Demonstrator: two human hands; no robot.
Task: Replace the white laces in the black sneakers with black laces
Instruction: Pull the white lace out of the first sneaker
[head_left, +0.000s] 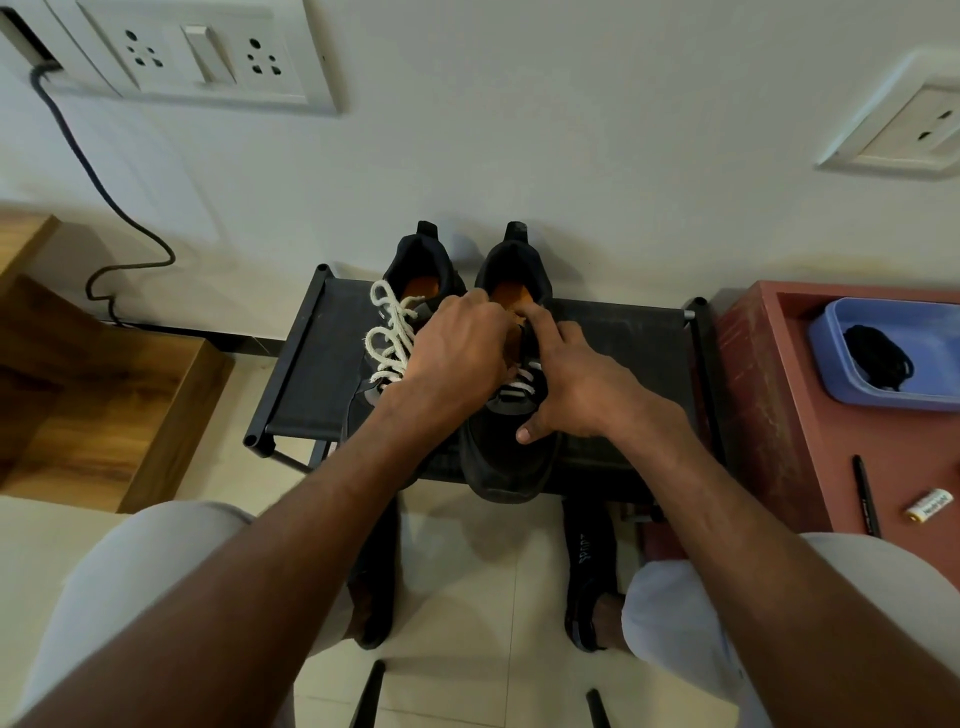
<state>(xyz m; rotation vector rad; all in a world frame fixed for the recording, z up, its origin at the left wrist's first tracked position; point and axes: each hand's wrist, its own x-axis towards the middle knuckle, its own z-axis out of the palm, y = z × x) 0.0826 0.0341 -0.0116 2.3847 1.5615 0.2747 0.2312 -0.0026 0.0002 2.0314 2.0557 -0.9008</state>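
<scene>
both at the right sneaker (511, 457) on the rack (311, 374): left hand (457, 353) curled at the tongue, grasp hidden; right hand (576, 387) fingers bent onto white laces (522, 382). left sneaker (415, 260) beside, laces (389, 338) loose. black laces (878, 358) in tray (831, 364), well right.

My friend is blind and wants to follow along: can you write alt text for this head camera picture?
Seen from above, a person's left hand and right hand work at the tongue of the right black sneaker on a black rack. The left sneaker beside it has loose white laces. Black laces lie in a blue tray at right.
</scene>
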